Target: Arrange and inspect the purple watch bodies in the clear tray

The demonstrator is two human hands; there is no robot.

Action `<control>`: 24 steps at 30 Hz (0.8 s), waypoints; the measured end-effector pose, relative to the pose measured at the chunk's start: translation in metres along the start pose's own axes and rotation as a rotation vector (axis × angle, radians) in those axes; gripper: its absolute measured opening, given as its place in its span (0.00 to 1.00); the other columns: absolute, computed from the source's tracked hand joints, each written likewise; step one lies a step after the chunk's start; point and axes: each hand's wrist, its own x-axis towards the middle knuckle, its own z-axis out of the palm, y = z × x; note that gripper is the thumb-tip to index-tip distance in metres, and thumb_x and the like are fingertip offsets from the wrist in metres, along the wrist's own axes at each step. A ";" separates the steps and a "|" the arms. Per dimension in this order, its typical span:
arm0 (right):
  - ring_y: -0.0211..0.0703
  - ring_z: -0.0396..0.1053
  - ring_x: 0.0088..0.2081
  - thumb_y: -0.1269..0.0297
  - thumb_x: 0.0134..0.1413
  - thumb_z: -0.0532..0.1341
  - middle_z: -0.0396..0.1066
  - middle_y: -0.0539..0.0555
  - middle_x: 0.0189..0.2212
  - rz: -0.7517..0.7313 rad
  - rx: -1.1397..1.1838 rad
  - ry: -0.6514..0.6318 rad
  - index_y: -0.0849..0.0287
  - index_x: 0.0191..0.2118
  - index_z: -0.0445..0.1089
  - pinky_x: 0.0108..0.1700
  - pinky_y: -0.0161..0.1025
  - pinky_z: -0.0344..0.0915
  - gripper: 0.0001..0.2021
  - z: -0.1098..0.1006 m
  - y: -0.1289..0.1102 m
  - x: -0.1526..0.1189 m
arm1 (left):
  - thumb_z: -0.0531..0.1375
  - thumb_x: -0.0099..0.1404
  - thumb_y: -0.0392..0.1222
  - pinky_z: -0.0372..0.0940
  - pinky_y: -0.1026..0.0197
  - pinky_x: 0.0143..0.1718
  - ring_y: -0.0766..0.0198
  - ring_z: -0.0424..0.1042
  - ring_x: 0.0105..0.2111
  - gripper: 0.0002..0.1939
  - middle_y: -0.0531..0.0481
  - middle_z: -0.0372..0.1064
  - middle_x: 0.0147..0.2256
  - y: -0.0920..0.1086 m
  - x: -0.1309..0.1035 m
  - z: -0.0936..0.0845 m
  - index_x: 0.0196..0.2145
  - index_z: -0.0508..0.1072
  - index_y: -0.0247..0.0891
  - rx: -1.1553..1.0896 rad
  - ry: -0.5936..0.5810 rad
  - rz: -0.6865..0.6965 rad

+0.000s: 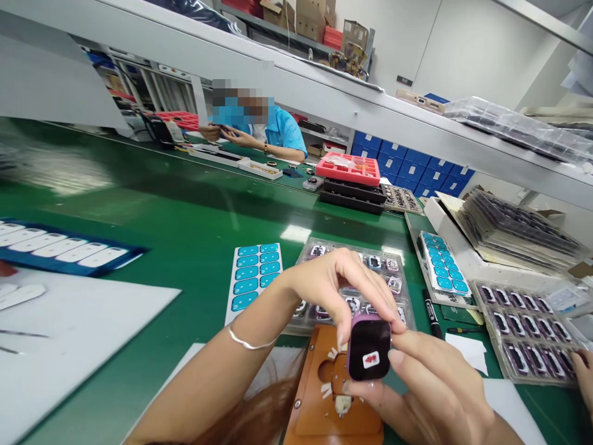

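A small square smartwatch (369,350) with a purple frame and a dark screen is held up between both hands. On its screen sits a small white sticker with a red mark. My left hand (343,287) reaches over from above, thumb and fingers closed on its upper edge. From the right, my right hand (430,383) pinches its side and lower edge. Just below lies an orange-brown fixture block (336,417) with a round recess and white tabs. Behind my left hand, a clear tray (405,290) of watch parts is partly hidden.
Blue adhesive sheets (245,284) lie left of the tray. A black marker (432,312) and a tray of purple frames (523,334) are to the right, where another person's hand (584,371) touches the tray. A co-worker (285,133) sits across the green table (185,216).
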 end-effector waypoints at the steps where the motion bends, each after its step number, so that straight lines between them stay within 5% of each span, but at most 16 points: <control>1: 0.38 0.79 0.33 0.62 0.61 0.65 0.78 0.55 0.26 0.000 -0.003 0.000 0.61 0.34 0.69 0.40 0.28 0.76 0.08 0.000 0.000 0.000 | 0.74 0.49 0.33 0.66 0.50 0.55 0.52 0.78 0.44 0.26 0.44 0.78 0.41 0.000 0.000 0.000 0.46 0.79 0.50 -0.002 -0.001 -0.006; 24: 0.38 0.78 0.33 0.64 0.57 0.67 0.79 0.54 0.29 0.013 -0.004 -0.021 0.62 0.35 0.71 0.39 0.29 0.76 0.07 -0.003 0.000 -0.002 | 0.75 0.47 0.40 0.66 0.52 0.56 0.52 0.78 0.43 0.22 0.42 0.79 0.39 0.003 0.002 -0.001 0.42 0.81 0.44 -0.020 0.007 -0.060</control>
